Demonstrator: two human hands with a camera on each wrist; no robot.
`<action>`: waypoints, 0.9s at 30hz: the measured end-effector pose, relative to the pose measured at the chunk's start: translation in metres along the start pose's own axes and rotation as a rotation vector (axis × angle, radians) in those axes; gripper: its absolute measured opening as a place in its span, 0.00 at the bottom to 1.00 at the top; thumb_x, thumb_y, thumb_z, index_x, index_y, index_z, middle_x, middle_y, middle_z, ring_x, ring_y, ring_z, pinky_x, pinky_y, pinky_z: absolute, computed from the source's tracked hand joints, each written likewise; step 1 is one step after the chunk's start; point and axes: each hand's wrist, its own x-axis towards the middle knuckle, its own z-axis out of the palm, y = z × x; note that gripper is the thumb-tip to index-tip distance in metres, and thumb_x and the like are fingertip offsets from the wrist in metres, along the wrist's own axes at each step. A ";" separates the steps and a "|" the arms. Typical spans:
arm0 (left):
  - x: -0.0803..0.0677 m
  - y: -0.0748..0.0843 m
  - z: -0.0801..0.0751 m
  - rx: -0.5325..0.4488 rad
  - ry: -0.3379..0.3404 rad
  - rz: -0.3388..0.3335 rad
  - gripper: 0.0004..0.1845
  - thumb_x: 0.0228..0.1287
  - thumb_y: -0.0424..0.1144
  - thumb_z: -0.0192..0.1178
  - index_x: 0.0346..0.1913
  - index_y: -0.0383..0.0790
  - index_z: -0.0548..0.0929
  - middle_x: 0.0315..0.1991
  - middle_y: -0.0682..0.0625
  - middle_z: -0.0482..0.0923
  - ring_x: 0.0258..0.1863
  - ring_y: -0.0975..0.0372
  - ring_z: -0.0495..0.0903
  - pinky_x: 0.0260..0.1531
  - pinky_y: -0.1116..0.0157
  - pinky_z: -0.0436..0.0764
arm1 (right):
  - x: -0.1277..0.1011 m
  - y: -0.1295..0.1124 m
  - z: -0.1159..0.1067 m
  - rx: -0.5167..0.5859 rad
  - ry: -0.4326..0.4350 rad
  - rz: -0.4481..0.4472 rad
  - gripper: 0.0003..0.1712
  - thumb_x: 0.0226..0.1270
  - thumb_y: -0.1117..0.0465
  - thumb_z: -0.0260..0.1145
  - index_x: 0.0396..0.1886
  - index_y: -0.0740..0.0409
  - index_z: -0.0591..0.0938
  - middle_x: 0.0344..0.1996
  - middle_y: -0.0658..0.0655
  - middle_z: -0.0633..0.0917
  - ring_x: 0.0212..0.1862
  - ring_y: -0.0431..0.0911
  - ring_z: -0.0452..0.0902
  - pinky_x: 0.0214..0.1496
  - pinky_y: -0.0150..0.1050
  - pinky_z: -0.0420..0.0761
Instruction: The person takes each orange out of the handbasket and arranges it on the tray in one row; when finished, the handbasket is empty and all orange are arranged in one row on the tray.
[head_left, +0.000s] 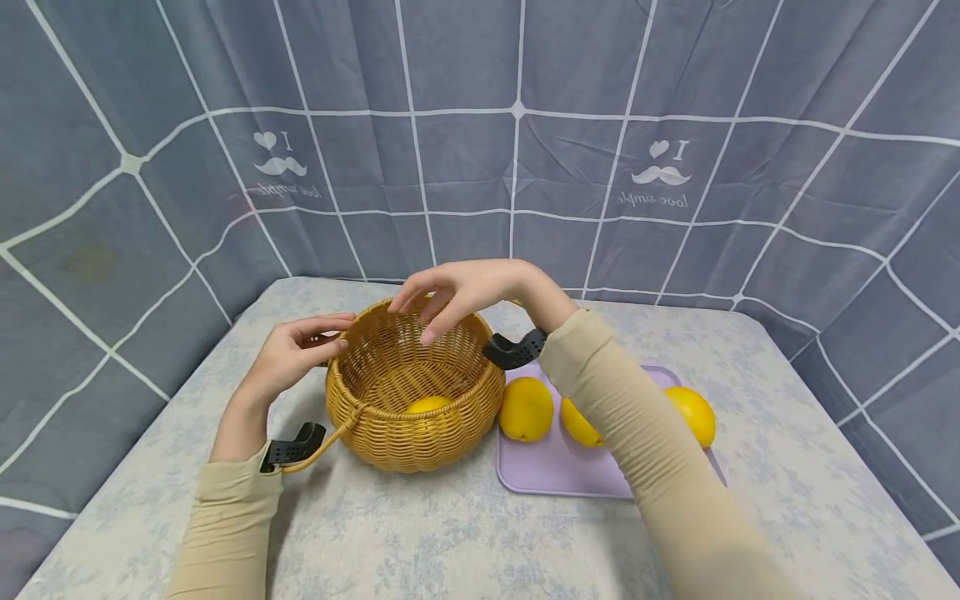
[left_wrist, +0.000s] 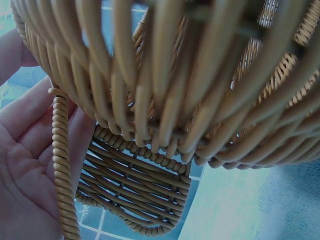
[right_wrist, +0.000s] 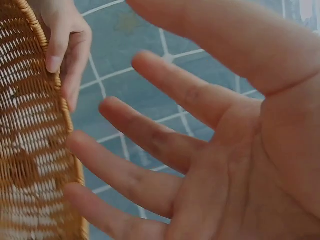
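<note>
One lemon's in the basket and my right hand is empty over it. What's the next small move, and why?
Probably swing the right hand back to the purple tray and take the nearest lemon. That hand hovers open over the basket holding nothing, one fruit already lies inside, three remain on the tray, and the left hand steadies the rim.
</note>
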 end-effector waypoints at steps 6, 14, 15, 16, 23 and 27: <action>0.001 0.001 0.001 0.003 -0.008 -0.010 0.17 0.62 0.31 0.62 0.51 0.26 0.79 0.56 0.39 0.75 0.43 0.69 0.79 0.37 0.73 0.79 | 0.030 0.016 0.004 0.150 -0.072 -0.017 0.29 0.58 0.70 0.67 0.60 0.67 0.70 0.58 0.59 0.73 0.58 0.50 0.73 0.57 0.41 0.74; 0.000 0.000 0.000 0.043 0.005 -0.007 0.16 0.62 0.32 0.62 0.52 0.27 0.80 0.57 0.36 0.74 0.47 0.69 0.78 0.40 0.74 0.78 | 0.062 0.046 0.015 0.304 -0.159 0.058 0.22 0.57 0.76 0.65 0.52 0.67 0.74 0.58 0.67 0.71 0.59 0.57 0.71 0.56 0.42 0.74; 0.000 0.000 0.001 0.045 0.005 -0.009 0.16 0.62 0.32 0.62 0.52 0.28 0.80 0.57 0.36 0.74 0.47 0.69 0.78 0.40 0.75 0.78 | 0.065 0.050 0.016 0.324 -0.167 0.057 0.21 0.57 0.77 0.64 0.51 0.68 0.74 0.58 0.68 0.71 0.60 0.59 0.69 0.57 0.42 0.74; 0.000 0.000 0.001 0.047 0.004 -0.011 0.16 0.62 0.32 0.61 0.52 0.28 0.80 0.57 0.36 0.74 0.47 0.69 0.78 0.39 0.74 0.78 | 0.068 0.053 0.018 0.341 -0.178 0.053 0.20 0.57 0.78 0.63 0.51 0.69 0.74 0.58 0.69 0.70 0.61 0.61 0.67 0.57 0.42 0.74; 0.000 0.001 0.001 0.042 -0.007 -0.033 0.17 0.63 0.34 0.62 0.52 0.28 0.80 0.57 0.40 0.74 0.44 0.69 0.79 0.38 0.73 0.79 | 0.076 0.066 0.026 0.343 -0.267 0.097 0.21 0.56 0.79 0.63 0.51 0.70 0.74 0.58 0.67 0.71 0.63 0.65 0.63 0.58 0.42 0.73; 0.001 0.001 0.000 0.037 -0.007 -0.035 0.18 0.62 0.34 0.62 0.52 0.28 0.79 0.57 0.44 0.76 0.43 0.69 0.80 0.37 0.72 0.79 | 0.079 0.069 0.029 0.307 -0.301 0.116 0.22 0.56 0.77 0.64 0.52 0.73 0.73 0.59 0.68 0.70 0.63 0.64 0.63 0.58 0.41 0.73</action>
